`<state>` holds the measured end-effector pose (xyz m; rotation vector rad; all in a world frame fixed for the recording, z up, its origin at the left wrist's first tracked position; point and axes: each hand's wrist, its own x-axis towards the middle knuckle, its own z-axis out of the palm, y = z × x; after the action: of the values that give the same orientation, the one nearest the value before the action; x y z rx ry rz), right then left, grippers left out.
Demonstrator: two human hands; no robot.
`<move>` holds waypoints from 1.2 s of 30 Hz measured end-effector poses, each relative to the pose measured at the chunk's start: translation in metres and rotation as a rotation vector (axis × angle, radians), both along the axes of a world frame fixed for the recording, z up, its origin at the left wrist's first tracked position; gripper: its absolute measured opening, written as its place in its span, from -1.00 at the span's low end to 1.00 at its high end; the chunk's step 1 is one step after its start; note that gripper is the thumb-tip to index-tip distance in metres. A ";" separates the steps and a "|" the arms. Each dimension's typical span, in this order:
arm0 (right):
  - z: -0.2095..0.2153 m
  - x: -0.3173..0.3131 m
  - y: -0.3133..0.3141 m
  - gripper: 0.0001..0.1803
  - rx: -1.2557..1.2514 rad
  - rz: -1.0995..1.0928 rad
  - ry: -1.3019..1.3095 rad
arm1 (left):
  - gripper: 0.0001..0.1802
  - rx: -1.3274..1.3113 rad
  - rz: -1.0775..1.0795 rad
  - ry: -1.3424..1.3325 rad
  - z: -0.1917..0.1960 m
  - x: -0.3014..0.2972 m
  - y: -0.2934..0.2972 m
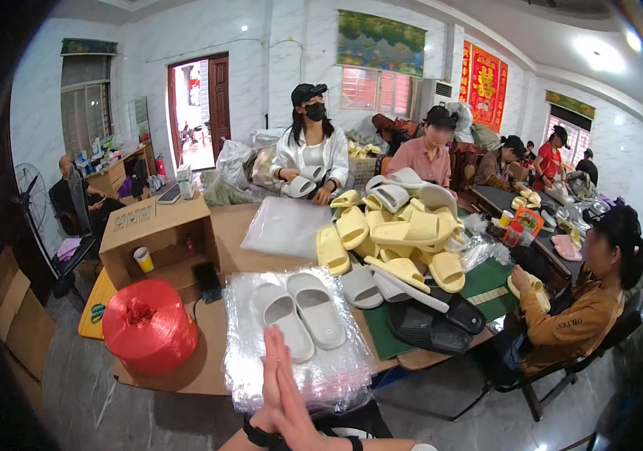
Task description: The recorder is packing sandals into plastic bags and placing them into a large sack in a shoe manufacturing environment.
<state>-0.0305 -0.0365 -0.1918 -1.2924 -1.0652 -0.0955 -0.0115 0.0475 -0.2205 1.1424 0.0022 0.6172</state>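
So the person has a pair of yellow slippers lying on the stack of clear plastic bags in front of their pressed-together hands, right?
Not quite: the head view shows the pair of slippers is pale grey, not yellow. The yellow ones are in the pile further back on the table. The rest holds: the pair lies on the stack of clear plastic bags, just beyond the pressed-together hands.

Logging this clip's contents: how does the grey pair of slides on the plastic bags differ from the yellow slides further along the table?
The grey pair lies side by side, soles down, on the stack of clear bags; the yellow slides are heaped loosely, overlapping at odd angles. Grey are two; yellow are many. Both look like the same moulded open-toe style.
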 end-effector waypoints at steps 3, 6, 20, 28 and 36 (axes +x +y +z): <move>0.001 0.015 -0.006 -0.25 -0.090 0.047 -0.022 | -0.10 -0.104 -0.043 0.050 0.002 -0.007 -0.005; -0.042 0.050 -0.005 -0.32 -0.162 -0.104 -0.050 | -0.07 -0.138 -0.258 0.137 -0.008 -0.023 -0.023; -0.106 0.149 -0.038 -0.69 -0.086 -0.458 0.358 | -0.47 1.280 0.518 0.336 -0.037 0.004 0.084; -0.158 0.159 -0.038 -0.73 -0.243 -0.464 0.397 | -0.18 1.292 0.395 0.549 -0.095 0.009 0.089; -0.089 0.155 -0.094 -0.75 -0.177 -0.563 -0.169 | -0.21 1.247 0.396 0.541 -0.094 0.013 0.092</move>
<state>0.1242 -0.1301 -0.2809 -1.7419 -0.8354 -0.5526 0.0020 0.1397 -0.3147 2.5393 0.3569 0.6311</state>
